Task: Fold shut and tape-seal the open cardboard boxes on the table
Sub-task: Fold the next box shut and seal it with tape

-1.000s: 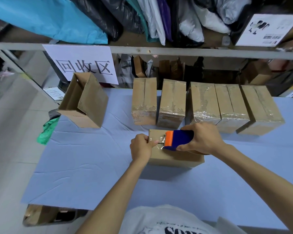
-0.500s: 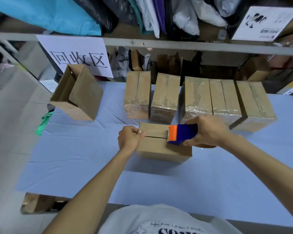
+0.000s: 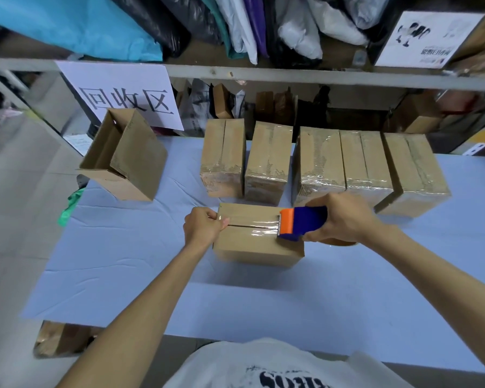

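One box (image 3: 256,249) is set on the surface (image 3: 123,261); a row of five boxes (image 3: 319,161) is lined up behind it, an open box (image 3: 129,158) rear-left.

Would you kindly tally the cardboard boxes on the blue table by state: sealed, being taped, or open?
Sealed, tape-wrapped brown cardboard boxes: 5
Brown cardboard box being taped: 1
Open brown cardboard box: 1
Total: 7

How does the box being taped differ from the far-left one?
The near box has its flaps shut; the left box is open. The near box's seam carries tape; the left box shows none. The left hand grips the near box; the left box is untouched. Both are brown cardboard.
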Action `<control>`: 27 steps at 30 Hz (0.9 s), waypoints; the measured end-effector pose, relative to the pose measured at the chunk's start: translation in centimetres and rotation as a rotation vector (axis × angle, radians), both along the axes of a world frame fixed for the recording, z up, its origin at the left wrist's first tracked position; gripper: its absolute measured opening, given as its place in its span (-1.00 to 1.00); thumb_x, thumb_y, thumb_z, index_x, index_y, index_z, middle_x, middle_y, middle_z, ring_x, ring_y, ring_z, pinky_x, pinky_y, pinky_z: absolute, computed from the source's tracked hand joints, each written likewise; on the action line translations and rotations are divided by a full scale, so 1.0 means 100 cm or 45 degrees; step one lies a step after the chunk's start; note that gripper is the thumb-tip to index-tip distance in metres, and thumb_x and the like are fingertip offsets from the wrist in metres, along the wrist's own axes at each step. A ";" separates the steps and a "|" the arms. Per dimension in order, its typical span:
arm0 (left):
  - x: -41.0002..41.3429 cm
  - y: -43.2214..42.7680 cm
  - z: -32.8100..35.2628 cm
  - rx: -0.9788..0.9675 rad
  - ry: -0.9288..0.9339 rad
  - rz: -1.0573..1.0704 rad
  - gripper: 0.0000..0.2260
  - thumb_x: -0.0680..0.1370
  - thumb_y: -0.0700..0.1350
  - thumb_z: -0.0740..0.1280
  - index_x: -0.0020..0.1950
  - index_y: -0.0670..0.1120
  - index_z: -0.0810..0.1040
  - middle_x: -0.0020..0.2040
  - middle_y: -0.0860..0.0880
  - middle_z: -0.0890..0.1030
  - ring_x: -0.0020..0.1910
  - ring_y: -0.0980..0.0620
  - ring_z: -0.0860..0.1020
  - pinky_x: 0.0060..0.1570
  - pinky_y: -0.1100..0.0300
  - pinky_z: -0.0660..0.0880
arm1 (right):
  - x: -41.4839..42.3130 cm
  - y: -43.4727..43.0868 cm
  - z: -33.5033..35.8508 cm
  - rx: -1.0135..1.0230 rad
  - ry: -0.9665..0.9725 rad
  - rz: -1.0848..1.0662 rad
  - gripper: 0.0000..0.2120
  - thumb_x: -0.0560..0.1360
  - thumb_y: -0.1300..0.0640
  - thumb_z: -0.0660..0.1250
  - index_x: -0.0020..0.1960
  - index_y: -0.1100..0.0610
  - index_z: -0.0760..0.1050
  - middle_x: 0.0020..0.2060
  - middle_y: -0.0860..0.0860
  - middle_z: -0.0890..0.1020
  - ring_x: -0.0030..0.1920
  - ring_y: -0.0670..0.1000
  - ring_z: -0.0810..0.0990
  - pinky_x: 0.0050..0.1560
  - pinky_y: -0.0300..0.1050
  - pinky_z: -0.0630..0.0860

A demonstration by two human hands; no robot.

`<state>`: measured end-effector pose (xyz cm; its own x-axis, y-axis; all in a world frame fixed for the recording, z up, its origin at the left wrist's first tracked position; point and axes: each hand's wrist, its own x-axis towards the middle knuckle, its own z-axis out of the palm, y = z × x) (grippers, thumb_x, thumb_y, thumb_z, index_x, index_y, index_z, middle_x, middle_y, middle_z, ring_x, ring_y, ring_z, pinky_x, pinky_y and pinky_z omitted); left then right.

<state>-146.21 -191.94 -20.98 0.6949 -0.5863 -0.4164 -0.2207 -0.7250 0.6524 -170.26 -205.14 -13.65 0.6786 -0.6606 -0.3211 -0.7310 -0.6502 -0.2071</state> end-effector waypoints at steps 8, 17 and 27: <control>0.048 0.028 0.003 0.176 -0.325 -0.079 -0.77 0.48 -0.05 0.46 -0.07 -0.21 0.59 -0.07 -0.16 0.62 0.00 -0.18 0.56 -0.07 0.05 0.46 | 0.052 0.020 -0.013 0.022 -0.101 0.051 -0.33 0.28 -0.30 0.49 0.29 -0.01 0.48 0.09 -0.04 0.66 0.08 0.02 0.60 -0.05 -0.06 0.60; 0.004 0.005 -0.006 -0.306 -0.341 -0.638 -0.92 0.47 -0.27 0.41 -0.10 -0.11 0.60 -0.19 0.03 0.52 -0.24 0.11 0.46 -0.16 0.19 0.46 | 0.050 0.021 -0.018 0.033 -0.144 0.018 -0.27 0.27 -0.30 0.50 0.33 0.02 0.46 0.11 -0.03 0.65 0.09 0.00 0.60 -0.04 -0.10 0.60; -0.003 0.014 -0.024 -0.499 -0.373 -0.628 -0.93 0.48 -0.19 0.43 -0.12 -0.07 0.57 -0.10 0.09 0.48 -0.04 0.09 0.45 -0.05 0.27 0.37 | 0.051 0.019 -0.021 0.040 -0.157 0.028 -0.25 0.29 -0.29 0.49 0.37 0.04 0.43 0.16 -0.02 0.63 0.13 -0.01 0.58 -0.03 -0.17 0.56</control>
<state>-146.55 -190.51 -23.39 0.3601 -0.9314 0.0541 -0.6707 -0.2181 0.7089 -165.19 -203.26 -15.70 0.7282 -0.6362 -0.2548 -0.6845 -0.6575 -0.3147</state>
